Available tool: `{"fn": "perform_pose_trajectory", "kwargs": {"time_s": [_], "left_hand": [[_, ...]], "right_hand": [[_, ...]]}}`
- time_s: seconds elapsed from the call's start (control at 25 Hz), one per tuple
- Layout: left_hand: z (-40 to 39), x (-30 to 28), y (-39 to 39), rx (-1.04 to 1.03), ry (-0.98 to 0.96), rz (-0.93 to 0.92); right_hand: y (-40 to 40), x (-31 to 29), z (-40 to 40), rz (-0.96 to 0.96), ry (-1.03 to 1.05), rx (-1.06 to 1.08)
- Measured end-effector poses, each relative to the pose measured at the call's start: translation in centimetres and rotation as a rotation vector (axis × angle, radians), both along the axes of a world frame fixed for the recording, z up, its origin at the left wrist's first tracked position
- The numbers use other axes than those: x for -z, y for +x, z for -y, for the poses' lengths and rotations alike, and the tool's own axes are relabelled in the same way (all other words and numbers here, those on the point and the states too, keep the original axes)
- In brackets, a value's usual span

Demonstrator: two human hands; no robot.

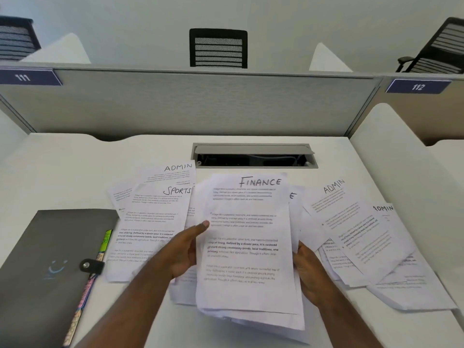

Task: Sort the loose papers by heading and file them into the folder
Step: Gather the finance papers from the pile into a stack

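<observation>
Careful: your left hand (184,249) and right hand (305,268) pinch the FINANCE stack (248,247) by its edges above the table (62,172); lower sheets splay and could slip before reaching the closed folder (50,259).

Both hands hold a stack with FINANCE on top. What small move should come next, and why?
Probably lay the FINANCE stack on a bare part of the desk. The left hand and right hand are both occupied, the grey folder is snapped shut, and SPORTS and ADMIN sheets lie unsorted.
</observation>
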State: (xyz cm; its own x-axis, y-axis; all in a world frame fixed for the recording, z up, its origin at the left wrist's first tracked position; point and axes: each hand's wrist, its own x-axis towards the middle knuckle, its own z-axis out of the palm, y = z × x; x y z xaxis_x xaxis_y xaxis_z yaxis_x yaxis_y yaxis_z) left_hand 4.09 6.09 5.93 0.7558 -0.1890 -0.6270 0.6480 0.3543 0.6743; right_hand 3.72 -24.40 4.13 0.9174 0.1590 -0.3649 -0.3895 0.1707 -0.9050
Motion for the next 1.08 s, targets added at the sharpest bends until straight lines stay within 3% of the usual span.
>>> {"fn": "perform_pose_trajectory", "kwargs": {"time_s": [0.16, 0.28, 0.4, 0.56, 0.76, 0.88, 1.08], "left_hand": [[1.1, 1.2, -0.8, -0.006, -0.091, 0.047], [2.6, 2.1, -1.7, -0.013, -0.02, 0.057], [4.0, 2.3, -2.1, -0.081, 0.095, 0.039], [3.7, 1.3, -1.4, -0.308, 0.013, 0.039], [3.7, -1.0, 0.2, -0.625, -0.235, 0.064], [6.0, -1.5, 0.2, -0.696, -0.265, 0.076], [5.8, -1.0, -0.3, -0.61, -0.281, 0.158]], "right_hand": [[0.7, -0.6, -0.8, -0.121, -0.045, 0.117], [0.7, -0.8, -1.4, -0.066, -0.166, -0.075], [0.7, -1.0, -1.9, -0.05, -0.316, -0.078], [0.8, -1.9, 0.0, -0.092, -0.079, -0.162], [0.9, -2.3, 1.5, -0.242, 0.306, -0.055], [0.9, -1.8, -1.2, -0.172, 0.235, -0.025], [0.8, -0.6, -2.0, -0.086, 0.128, 0.259]]}}
